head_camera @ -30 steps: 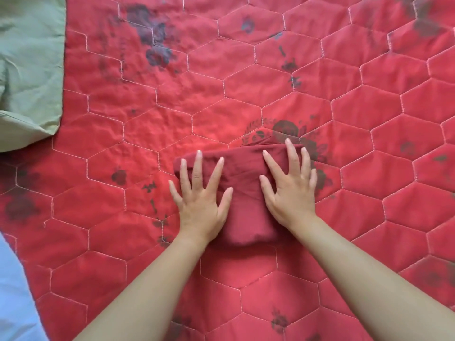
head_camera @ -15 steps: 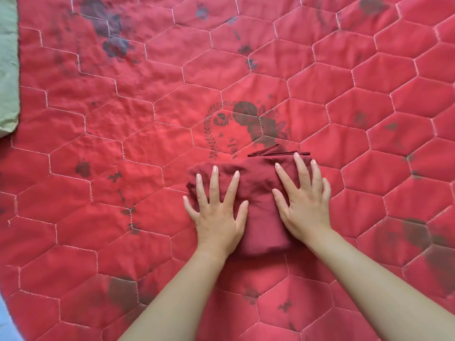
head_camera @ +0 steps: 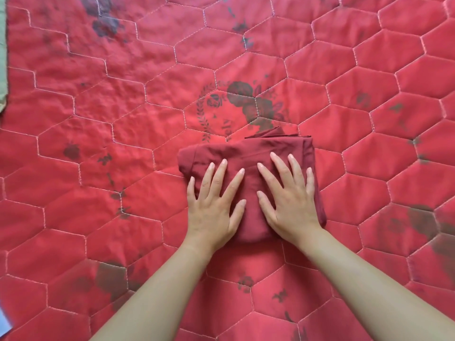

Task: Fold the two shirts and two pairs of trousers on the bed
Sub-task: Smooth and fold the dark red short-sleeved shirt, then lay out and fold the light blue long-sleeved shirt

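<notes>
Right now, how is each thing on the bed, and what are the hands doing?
dark red garment: folded into a small bundle.
left hand: open, fingers spread, pressing the garment.
right hand: open, fingers spread, pressing the garment.
red quilt: spread flat, slightly wrinkled.
green cloth: only an edge shows.

This is looking like a bedroom in a home; a red quilted bedspread (head_camera: 123, 124), stitched in hexagons and printed with dark roses, is filling the whole frame; a pale green cloth (head_camera: 2, 57) is edging in at the upper left; a folded maroon garment (head_camera: 248, 153) is lying at the centre.
</notes>
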A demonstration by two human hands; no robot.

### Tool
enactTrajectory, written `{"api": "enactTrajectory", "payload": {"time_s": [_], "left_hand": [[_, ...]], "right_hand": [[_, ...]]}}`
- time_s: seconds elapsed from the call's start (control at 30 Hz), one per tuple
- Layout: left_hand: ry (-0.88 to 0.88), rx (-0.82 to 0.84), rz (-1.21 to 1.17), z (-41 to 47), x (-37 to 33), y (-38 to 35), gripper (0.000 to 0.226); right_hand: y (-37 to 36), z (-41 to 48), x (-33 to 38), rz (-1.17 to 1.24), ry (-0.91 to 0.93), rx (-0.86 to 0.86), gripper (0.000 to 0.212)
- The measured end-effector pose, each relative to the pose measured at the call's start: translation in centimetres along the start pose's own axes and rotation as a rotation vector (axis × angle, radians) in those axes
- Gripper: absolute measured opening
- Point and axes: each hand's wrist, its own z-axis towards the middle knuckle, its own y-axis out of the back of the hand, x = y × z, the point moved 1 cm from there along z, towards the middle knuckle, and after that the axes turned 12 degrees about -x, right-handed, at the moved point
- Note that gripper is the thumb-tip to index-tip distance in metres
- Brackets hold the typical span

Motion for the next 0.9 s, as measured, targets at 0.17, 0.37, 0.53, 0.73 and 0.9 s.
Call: {"api": "enactTrajectory", "payload": {"time_s": [0.17,0.37,0.53,0.73,0.9], "left_hand": [[0.179,0.141,0.008,-1.6,1.0,6.9,0.062],[0.341,0.158,0.008,-6.8,5.1,17.2,0.062],[0.462,0.101,-0.004,-12.1,10.9,23.9,0.061],[0.519,-0.002,-0.059,-18.3,22.0,28.8,0.057],[0.491,0.046,0.019,-21.9,33.8,31.1,0.051]], "right_hand": [[4.7,-0.7,4.5,0.108,-0.035,0.119,0.059],[10.8,-2.1,14.0,0.207,0.016,0.215,0.058],[12.2,-3.3,23.2,0.243,0.145,0.251,0.054],[9.2,-5.1,36.6,0.262,0.226,0.251,0.050],[3.9,-6.5,48.3,0.288,0.214,0.233,0.045]]}}
